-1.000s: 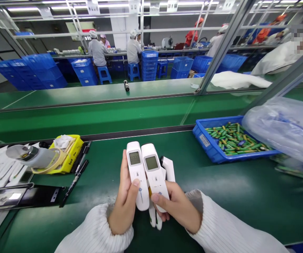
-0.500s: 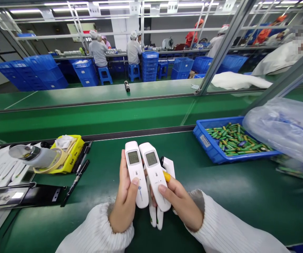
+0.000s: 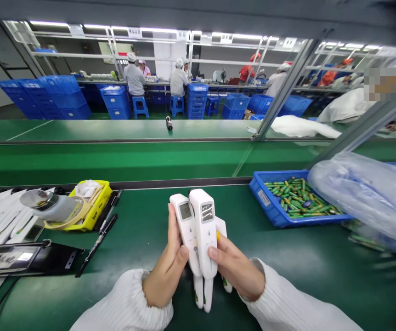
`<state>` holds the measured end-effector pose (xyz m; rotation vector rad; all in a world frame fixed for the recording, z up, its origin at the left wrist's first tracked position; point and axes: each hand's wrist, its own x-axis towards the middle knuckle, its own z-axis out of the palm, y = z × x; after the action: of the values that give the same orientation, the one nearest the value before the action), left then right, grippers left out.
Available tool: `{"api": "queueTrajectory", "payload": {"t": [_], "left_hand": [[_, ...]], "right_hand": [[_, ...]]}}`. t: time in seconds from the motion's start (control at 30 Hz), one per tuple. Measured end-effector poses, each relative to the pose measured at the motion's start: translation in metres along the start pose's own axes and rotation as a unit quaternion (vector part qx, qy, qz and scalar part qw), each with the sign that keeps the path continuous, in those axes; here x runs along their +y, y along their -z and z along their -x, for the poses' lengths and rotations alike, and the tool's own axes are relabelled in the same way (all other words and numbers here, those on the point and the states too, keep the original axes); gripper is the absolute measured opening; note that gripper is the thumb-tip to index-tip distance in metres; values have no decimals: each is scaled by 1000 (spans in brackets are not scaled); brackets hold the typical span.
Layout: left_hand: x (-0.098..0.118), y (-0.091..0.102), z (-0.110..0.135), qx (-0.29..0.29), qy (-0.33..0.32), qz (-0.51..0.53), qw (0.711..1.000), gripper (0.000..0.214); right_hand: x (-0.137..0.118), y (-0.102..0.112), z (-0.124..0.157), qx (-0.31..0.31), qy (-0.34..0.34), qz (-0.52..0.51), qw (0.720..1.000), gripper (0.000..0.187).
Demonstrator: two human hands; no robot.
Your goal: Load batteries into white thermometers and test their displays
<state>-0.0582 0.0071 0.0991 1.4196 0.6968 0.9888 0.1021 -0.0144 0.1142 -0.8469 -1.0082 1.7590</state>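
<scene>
Head view — both hands' fingers (image 3: pixel 172 225) clasp thermometers (image 3: pixel 206 236) — blue tray (image 3: pixel 273 212) holds green batteries (image 3: pixel 297 196).

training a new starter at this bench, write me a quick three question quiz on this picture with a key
1. True or false: the left hand and right hand both touch white handheld devices.
2. What fills the blue tray on the bench's right side: A pens, B green batteries, or C cloths?
3. Fill in: the yellow basket sits to the ____ of both hands.

Key: 1 true; 2 B; 3 left.
</scene>
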Motion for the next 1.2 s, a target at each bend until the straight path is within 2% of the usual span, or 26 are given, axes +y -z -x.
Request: {"api": "queueTrajectory", "payload": {"t": [0.07, 0.13, 0.17, 0.2, 0.23, 0.27, 0.3, 0.4, 0.47, 0.57, 0.67, 0.73, 0.83, 0.9, 1.0, 1.1, 1.2], "left_hand": [[-7, 6, -2, -43, -17, -48, 998, 67], [-13, 10, -3, -43, -23, -114, 992, 68], [-15, 11, -3, -33, -23, -153, 987, 68], [-15, 12, -4, -23, -23, -191, 981, 66], [-14, 12, -4, -22, -21, -227, 974, 62], [-11, 11, -5, -35, -19, -262, 964, 56], [-8, 11, -6, -60, -15, -299, 952, 49], [2, 8, -9, -153, 10, -399, 904, 29], [5, 7, -11, -181, 28, -441, 879, 24], [3, 6, -14, -195, 59, -445, 872, 27], [-2, 7, -15, -190, 99, -441, 872, 34], [-4, 8, -15, -163, 106, -450, 871, 38], [-4, 10, -13, -99, 98, -474, 870, 33], [-2, 11, -13, -64, 111, -487, 864, 28], [-1, 13, -13, -32, 151, -479, 864, 33], [-5, 16, -13, 39, 145, -381, 912, 28], [-13, 18, -14, 108, 150, -198, 963, 31]], "right_hand": [[-9, 3, -12, 19, 12, 30, 999, 45], [-20, 9, -32, 30, 30, 89, 995, 44], [-27, 14, -46, 44, 40, 158, 986, 43], [-34, 19, -61, 67, 49, 245, 966, 41], [-42, 26, -79, 96, 54, 340, 934, 39], [-50, 34, -97, 128, 49, 449, 883, 36], [-58, 43, -116, 157, 42, 508, 846, 35], [-76, 71, -166, 222, 28, 600, 768, 29], [-81, 87, -188, 255, 15, 648, 718, 28], [-81, 105, -202, 284, -11, 702, 653, 30], [-81, 111, -204, 278, -32, 742, 610, 30], [-84, 108, -202, 260, -36, 765, 588, 31], [-88, 89, -187, 220, -23, 799, 560, 33], [-87, 70, -162, 177, -17, 819, 545, 33], [-73, 38, -103, 97, -31, 840, 533, 30], [-52, 15, -41, 12, -79, 848, 524, 28], [-35, 14, -1, 8, -132, 831, 541, 27]]}}
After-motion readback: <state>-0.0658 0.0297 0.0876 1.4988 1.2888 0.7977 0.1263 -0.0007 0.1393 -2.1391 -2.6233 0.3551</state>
